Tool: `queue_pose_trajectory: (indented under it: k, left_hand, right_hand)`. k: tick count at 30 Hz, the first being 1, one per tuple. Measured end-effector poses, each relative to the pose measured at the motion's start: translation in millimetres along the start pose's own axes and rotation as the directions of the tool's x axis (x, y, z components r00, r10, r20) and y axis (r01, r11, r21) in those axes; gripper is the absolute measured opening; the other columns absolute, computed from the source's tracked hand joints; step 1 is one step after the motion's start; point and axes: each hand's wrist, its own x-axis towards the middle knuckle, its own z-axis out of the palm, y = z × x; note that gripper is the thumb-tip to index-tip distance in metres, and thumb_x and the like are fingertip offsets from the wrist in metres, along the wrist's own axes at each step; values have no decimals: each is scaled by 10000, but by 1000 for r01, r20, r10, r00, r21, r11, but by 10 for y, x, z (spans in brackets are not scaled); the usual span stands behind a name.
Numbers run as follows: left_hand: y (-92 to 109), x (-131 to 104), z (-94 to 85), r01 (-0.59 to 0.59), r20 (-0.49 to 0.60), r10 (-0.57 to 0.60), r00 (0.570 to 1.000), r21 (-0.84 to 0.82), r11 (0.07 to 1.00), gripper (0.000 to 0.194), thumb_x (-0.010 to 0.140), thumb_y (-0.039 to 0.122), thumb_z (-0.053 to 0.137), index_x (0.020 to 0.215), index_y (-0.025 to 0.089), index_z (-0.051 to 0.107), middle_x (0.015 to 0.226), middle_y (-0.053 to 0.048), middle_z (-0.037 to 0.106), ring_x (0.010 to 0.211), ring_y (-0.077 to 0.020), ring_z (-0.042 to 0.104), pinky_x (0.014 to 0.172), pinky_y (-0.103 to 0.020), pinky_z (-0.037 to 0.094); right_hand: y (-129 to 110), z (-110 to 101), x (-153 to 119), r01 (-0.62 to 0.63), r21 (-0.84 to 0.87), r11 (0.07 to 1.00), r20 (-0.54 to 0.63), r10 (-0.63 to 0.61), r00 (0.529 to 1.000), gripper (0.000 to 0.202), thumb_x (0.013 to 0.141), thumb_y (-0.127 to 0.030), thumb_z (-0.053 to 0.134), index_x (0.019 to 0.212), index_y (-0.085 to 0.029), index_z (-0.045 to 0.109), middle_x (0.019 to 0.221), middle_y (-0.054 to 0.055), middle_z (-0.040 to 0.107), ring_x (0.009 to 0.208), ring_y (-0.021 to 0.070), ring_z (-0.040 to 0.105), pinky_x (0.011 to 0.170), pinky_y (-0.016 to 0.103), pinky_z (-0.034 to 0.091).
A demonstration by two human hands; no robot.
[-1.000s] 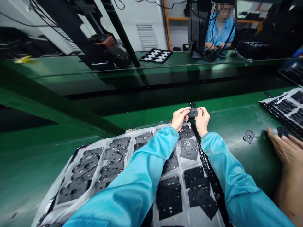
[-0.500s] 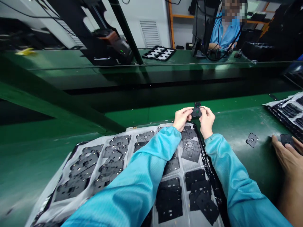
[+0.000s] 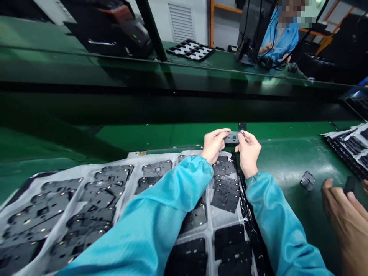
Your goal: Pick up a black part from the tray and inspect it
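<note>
I see my left hand (image 3: 213, 145) and right hand (image 3: 248, 151) pinching one small black part (image 3: 232, 137) between their fingertips, above the tray's (image 3: 86, 168) far right corner. The tray's stacked plates blur together uncountably, my sleeves hiding several. A co-worker's hand (image 3: 342, 214) is cut off at the belt's (image 3: 287, 161) right edge, beside one loose part (image 3: 307, 180).
</note>
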Motion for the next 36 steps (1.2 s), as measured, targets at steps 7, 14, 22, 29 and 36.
queue_pose_trajectory:
  k: [7,14,22,29,36]
  left_hand:
    - [7,10,-18,37,11,-37,999,-19,999,271,670,191,662,914,75,693,448,57,372,357,-18,240,376,-196,128]
    - [22,13,-34,82,46,-80,996,-53,995,302,646,150,605,921,67,698,484,29,431,361,-21,260,375,-199,146]
    - [27,-2,-4,46,20,-46,999,1,999,249,710,201,653,917,66,684,426,72,316,353,-16,216,376,-190,129]
    - [92,-12,60,3,18,-4,1000,51,999,147,786,113,623,908,54,679,490,55,373,365,5,252,383,-150,134]
    - [1144,-526,276,-262,459,134,878,228,938,337,884,162,582,1184,9,567,925,-66,671,386,28,398,437,-94,284]
  right_hand:
    - [-8,-3,7,4,8,1000,9,-4,1000,300,796,-352,681,1014,-153,629,840,16,619,435,37,494,396,190,410]
    - [-11,-9,14,19,-10,1000,-3,-19,1000,293,801,-352,678,1005,-147,630,852,22,618,424,34,489,382,189,393]
    - [3,-28,0,48,-27,998,28,-48,998,287,819,-365,664,1013,-159,618,869,16,602,425,28,477,384,192,418]
    - [-106,-86,53,139,-157,978,118,-121,986,252,860,-371,622,1031,-186,605,825,2,604,451,26,473,410,172,419]
    - [-1198,-555,-351,393,-291,872,88,-384,919,215,883,-328,607,1070,-222,608,790,-21,558,458,20,456,464,172,430]
